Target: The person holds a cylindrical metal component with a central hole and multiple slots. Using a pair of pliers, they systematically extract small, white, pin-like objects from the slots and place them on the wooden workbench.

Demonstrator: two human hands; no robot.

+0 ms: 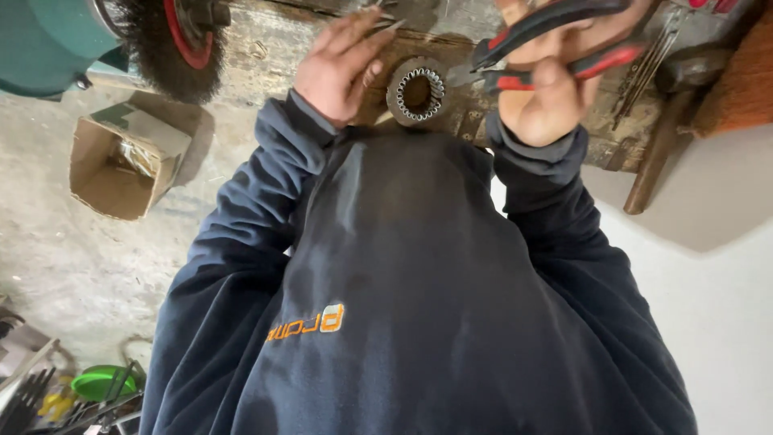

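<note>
Dark sweatshirt (419, 306) fills my view; right hand (547, 97) grips pliers (555, 44) at splined ring (415, 90), left hand (342, 68) pinches something thin; next, steady nipping.

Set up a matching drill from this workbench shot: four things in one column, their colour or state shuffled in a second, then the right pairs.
Things:
1. pliers
2. toothed metal ring
3. cardboard box
4. bowl

Colour or state:
A. green, low at the left edge
B. red and black handles, gripped in the right hand
C. open, standing on the concrete floor
D. lying on the wooden bench beside the left hand

Pairs: 1-B, 2-D, 3-C, 4-A
</note>
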